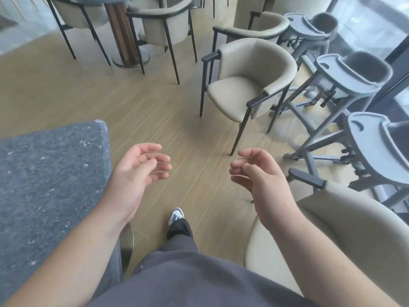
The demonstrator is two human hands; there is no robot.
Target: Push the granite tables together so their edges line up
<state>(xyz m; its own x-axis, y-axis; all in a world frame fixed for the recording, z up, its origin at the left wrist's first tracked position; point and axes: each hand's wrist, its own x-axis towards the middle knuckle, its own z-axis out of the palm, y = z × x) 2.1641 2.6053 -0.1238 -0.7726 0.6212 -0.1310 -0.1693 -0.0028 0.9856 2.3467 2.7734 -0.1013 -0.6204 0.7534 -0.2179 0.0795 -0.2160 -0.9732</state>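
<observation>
A dark speckled granite table (48,180) fills the lower left, its rounded corner pointing toward the middle of the floor. My left hand (135,176) hovers just right of the table's edge, palm turned inward, fingers loosely curled, holding nothing. My right hand (256,180) hangs level with it over the wooden floor, fingers also loosely curled and holding nothing. Neither hand touches the table. At the top left, part of another table (124,29) stands on a wood-clad pedestal with a round metal base.
A beige armchair (247,85) stands ahead on the right, another (332,229) close by my right arm. Three grey high chairs (354,80) line the right side by the window. More beige chairs (163,25) surround the far table. Wooden floor lies between.
</observation>
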